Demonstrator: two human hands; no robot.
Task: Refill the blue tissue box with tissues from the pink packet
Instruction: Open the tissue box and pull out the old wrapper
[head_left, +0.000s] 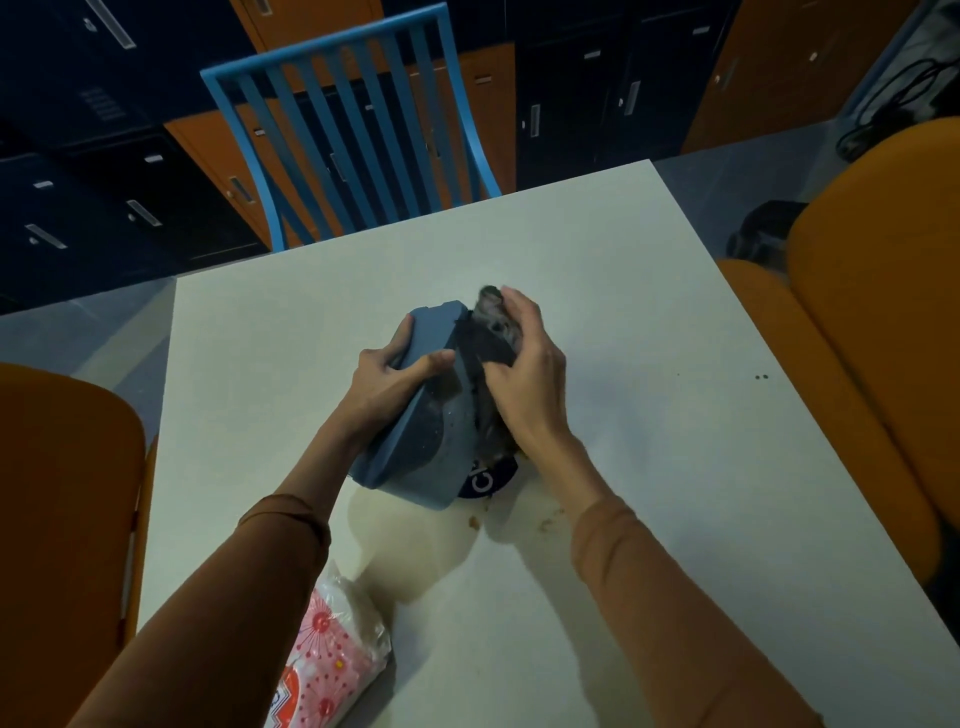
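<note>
Item: blue tissue box (410, 441), tilted, my left hand (387, 379) gripping; right hand (524, 379) curled at opening, hold unclear; pink packet (327, 665) nearer left.

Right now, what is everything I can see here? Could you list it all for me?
table: one, white, centre, stained near the box
blue tissue box: one, blue with a dark side, tilted on the table, mid-frame
pink packet: one, pink patterned, near left part of the table
blue chair: one, slatted, at the table's far side
orange chairs: two, left and right of the table
lockers: many, dark blue and orange, background
sleeves: two, brown
left hand: one, grips the box's blue side
right hand: one, fingers curled over the box's dark side
</note>
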